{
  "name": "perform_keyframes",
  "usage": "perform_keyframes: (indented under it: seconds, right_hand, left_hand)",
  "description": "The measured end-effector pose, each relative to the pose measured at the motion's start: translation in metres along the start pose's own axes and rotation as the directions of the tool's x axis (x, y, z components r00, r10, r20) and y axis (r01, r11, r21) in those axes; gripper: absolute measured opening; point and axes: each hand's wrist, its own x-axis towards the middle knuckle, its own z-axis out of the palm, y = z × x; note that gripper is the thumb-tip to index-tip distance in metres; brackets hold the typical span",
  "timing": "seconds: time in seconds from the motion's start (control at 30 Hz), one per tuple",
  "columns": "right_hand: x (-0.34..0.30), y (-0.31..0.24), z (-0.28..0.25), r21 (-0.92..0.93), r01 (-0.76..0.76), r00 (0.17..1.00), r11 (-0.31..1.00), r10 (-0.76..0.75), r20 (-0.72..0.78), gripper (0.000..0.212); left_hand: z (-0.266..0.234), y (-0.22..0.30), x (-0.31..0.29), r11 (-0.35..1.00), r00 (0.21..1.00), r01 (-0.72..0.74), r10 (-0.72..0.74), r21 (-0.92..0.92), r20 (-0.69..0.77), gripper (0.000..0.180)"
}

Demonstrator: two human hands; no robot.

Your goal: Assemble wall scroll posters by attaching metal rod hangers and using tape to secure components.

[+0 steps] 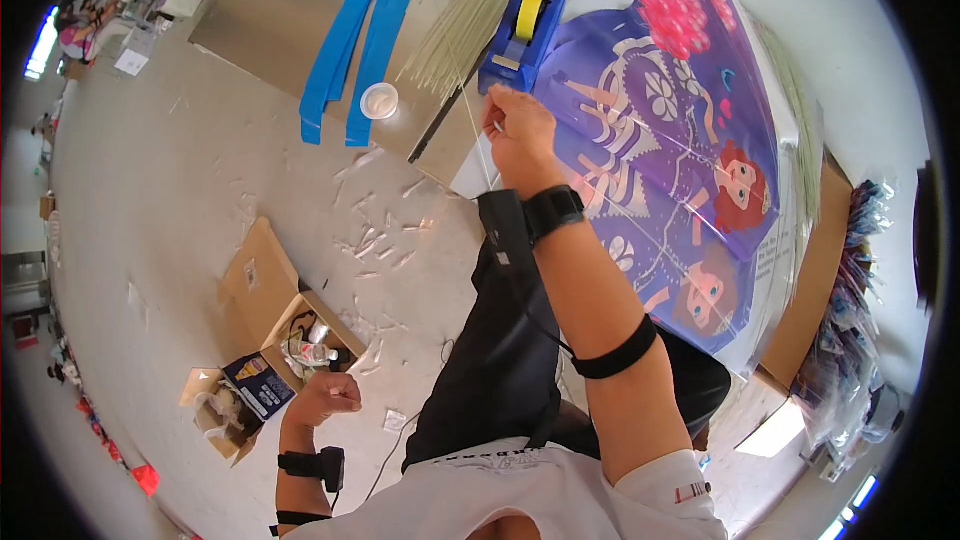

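My right hand (520,132) is at the front end of a blue tape dispenser (503,65), which carries a roll of yellow tape (533,8). Its fingers are curled in a pinch, and what they hold is hidden. A thin pale stick (472,120) runs close beside these fingers. To the right of the hand, a glossy purple sheet (590,70) printed with cartoon figures lies on the table. My left hand (328,397) hangs low at the left, over the floor, its fingers closed and nothing visible in them.
Blue strips (372,30), a bundle of thin pale sticks (470,15) and a small white cup (379,101) lie along the table's far left. An open cardboard box (262,275) stands on the floor among white scraps (372,240). Wrapped bundles (835,340) line the right side.
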Motion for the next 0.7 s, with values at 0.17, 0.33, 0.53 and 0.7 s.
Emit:
perform_keyframes:
  seconds: [0.17,0.33,0.53,0.7]
  right_hand:
    - [-0.032,-0.044,-0.052,0.122,0.165,0.970,0.979,-0.184,0.160,0.007]
    - [-0.086,-0.117,-0.163,0.255,0.240,0.931,0.937,-0.297,0.214,0.008]
    - [-0.182,-0.152,-0.310,0.376,0.321,0.941,0.870,-0.339,-0.019,0.005]
    - [-0.233,-0.140,-0.414,0.469,0.407,0.909,0.784,-0.399,-0.120,0.006]
  left_hand:
    - [-0.010,-0.001,0.007,0.997,0.996,-0.054,0.050,-0.050,-0.072,0.006]
    - [-0.020,0.033,0.025,0.988,0.991,-0.121,0.114,-0.096,-0.070,0.006]
    - [0.003,0.140,0.073,0.778,0.824,-0.565,0.549,0.275,0.142,0.007]
    - [0.052,0.222,0.112,0.770,0.873,-0.486,0.451,0.414,0.186,0.009]
